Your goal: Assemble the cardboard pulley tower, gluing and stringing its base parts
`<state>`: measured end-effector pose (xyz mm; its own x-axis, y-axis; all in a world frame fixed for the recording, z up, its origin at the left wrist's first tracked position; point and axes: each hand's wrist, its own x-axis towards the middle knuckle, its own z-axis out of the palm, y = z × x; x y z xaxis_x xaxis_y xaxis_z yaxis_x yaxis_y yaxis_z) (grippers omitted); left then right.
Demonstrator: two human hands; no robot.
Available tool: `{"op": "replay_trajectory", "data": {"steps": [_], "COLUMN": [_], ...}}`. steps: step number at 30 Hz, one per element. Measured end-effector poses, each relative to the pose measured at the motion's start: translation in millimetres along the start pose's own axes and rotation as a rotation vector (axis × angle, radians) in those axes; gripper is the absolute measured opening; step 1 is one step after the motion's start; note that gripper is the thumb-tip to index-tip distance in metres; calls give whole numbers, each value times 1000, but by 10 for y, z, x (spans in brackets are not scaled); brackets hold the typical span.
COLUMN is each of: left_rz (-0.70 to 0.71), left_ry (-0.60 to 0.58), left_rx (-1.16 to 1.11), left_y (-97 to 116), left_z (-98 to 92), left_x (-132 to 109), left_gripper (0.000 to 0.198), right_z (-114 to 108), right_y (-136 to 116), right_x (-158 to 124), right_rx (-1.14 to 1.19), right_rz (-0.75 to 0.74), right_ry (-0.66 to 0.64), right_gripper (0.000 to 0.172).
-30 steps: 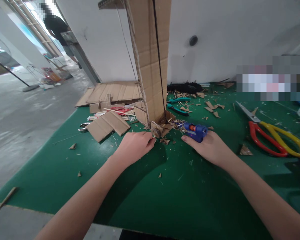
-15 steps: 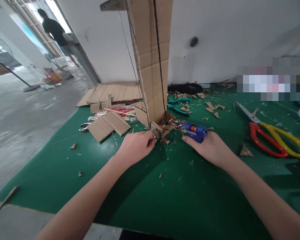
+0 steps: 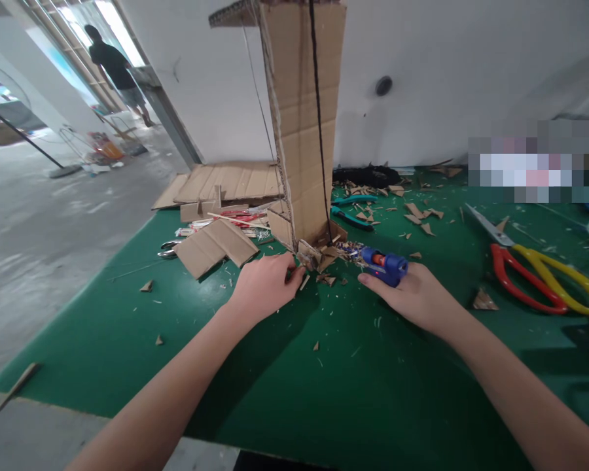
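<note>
Green tabletop (image 3: 353, 392), right hand (image 3: 417, 294) gripping leftward-pointing glue gun (image 3: 389, 265), cardboard column (image 3: 299, 144) upright, left hand (image 3: 262, 284), hold unclear

The scene is viewed by a single head-worn camera, placed on the near side of the upright cardboard column (image 3: 299, 150) and directed forward and down, over the left hand (image 3: 265, 284) and right hand (image 3: 415, 294), toward its base. The column is seen from close by, with the pale wall (image 3: 422, 78) taken in behind it and the grey floor (image 3: 78, 235) caught off to its left.
</note>
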<state>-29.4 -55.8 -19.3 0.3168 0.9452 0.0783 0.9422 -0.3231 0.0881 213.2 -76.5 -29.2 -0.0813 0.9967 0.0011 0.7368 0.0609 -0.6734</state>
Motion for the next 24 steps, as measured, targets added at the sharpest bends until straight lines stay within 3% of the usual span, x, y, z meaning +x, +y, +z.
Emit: {"op": "replay_trajectory", "data": {"steps": [5,11,24], "left_rz": [24,3,0], "left_ry": [-10,18,87], "left_rx": [-5,-13,-54], "left_y": [-3,-7,-14], "left_z": [-11,9,19], "left_x": [0,8,4], "left_gripper": [28,25,19], "right_z": [-1,58,96], "right_y": [-29,-11,58], "right_x": [-41,-49,-22], "right_rx": [15,-151,-196], "right_rz": [-46,-235,-290], "right_ry": [3,54,99], "right_gripper": [37,37,34]}}
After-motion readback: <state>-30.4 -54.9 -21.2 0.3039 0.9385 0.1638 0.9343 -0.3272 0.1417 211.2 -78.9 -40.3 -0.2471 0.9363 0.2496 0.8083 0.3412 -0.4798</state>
